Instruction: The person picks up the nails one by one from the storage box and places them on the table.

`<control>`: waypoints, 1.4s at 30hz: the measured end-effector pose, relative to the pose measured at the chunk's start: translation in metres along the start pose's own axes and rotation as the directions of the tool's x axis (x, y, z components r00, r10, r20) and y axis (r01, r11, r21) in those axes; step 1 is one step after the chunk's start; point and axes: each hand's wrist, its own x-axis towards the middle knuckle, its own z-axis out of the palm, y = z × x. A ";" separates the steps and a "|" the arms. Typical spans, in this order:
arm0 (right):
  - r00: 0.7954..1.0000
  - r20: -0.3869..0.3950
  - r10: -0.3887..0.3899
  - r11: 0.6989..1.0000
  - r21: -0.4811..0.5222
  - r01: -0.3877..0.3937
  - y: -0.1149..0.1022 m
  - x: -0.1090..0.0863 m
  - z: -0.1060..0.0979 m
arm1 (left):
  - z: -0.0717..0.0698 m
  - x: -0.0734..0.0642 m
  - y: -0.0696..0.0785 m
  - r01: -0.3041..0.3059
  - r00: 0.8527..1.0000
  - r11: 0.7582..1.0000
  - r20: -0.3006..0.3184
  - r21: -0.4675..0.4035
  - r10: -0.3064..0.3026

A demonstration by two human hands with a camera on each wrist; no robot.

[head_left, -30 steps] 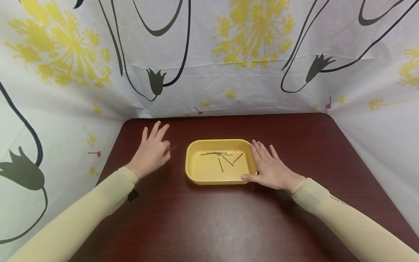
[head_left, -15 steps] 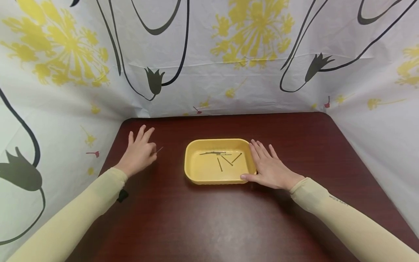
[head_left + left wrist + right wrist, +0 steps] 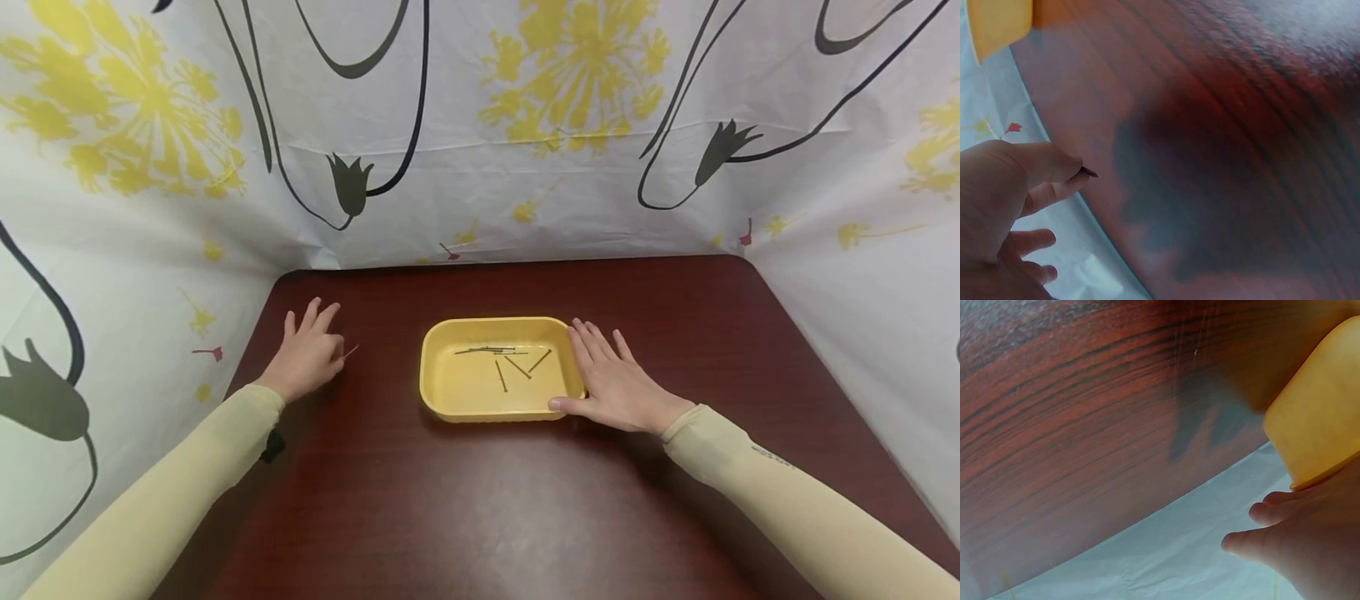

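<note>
In the head view a yellow plastic tray (image 3: 461,392) sits mid-table with several dark nails (image 3: 501,377) lying loose on its floor. To the left of it, my left hand (image 3: 303,362) pinches a thin nail (image 3: 352,352) between thumb and index finger, the other fingers spread. The left wrist view shows only a short dark end of that nail (image 3: 1090,172) past the fingertips; the hand is raised off the table. My right hand (image 3: 621,388) rests with straight fingers along the tray's right end, its thumb over the near corner of the rim.
The dark red-brown wooden table (image 3: 480,508) has rounded far corners. A white sheet (image 3: 450,200) with yellow and grey flower prints hangs around the back and sides. A small black object (image 3: 272,447) shows under the left wrist.
My left hand has moved left, away from the tray, and slightly nearer to me, still pinching the nail. The right hand and the nails in the tray stay put.
</note>
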 end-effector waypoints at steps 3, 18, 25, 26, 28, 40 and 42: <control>1.000 0.004 0.003 1.000 0.005 -0.003 -0.001 0.000 0.000 | 0.007 -0.001 -0.005 -0.007 1.000 1.000 0.028 -0.001 0.007; 1.000 -0.007 0.000 1.000 0.000 0.000 0.000 0.000 0.002 | 0.023 -0.002 -0.009 -0.010 1.000 1.000 0.016 0.020 0.009; 1.000 -0.002 0.003 1.000 0.001 -0.003 0.000 0.001 0.002 | 0.019 -0.003 -0.006 -0.023 0.999 0.999 -0.023 0.040 0.024; 1.000 -0.001 0.003 1.000 -0.001 -0.003 0.001 0.001 0.002 | 0.018 -0.002 -0.005 -0.025 0.999 0.999 -0.031 0.046 0.027; 1.000 -0.002 0.003 1.000 -0.004 -0.003 0.001 0.001 0.002 | 0.015 -0.001 -0.004 -0.026 0.999 0.998 -0.041 0.053 0.028; 1.000 0.013 0.007 1.000 -0.001 -0.007 0.000 0.001 0.000 | -0.001 0.015 0.009 -0.011 0.998 0.999 -0.057 0.034 0.012; 1.000 0.005 0.007 1.000 -0.004 -0.007 0.000 0.001 0.000 | -0.006 0.017 0.013 -0.015 0.998 0.999 -0.060 0.033 0.017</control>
